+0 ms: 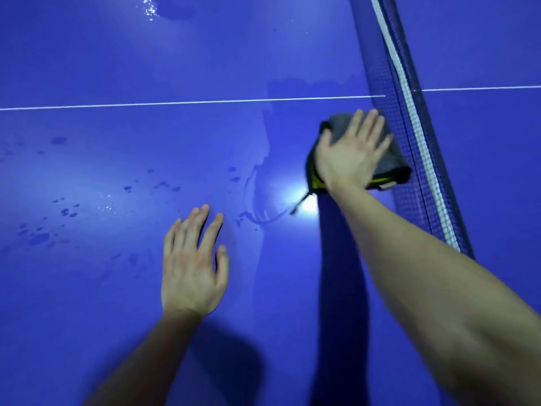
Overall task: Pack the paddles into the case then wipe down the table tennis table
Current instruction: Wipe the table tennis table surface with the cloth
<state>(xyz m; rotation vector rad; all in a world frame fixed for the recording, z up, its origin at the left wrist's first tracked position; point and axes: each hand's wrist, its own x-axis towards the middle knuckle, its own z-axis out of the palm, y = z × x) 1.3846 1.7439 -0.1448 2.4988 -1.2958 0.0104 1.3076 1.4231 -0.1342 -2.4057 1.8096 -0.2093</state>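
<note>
The blue table tennis table (146, 54) fills the view. My right hand (351, 153) presses flat, fingers straight, on a folded grey cloth (392, 161) with a yellow and black edge, right beside the net (409, 118). My left hand (193, 265) rests flat on the table surface, fingers spread, holding nothing. Water drops (38, 238) and wet streaks (257, 206) lie on the surface left of the cloth. No paddles or case are in view.
The net runs diagonally from the top middle down to the right. A white centre line (175, 102) crosses the table from left to right. More water glints at the far top (150, 10).
</note>
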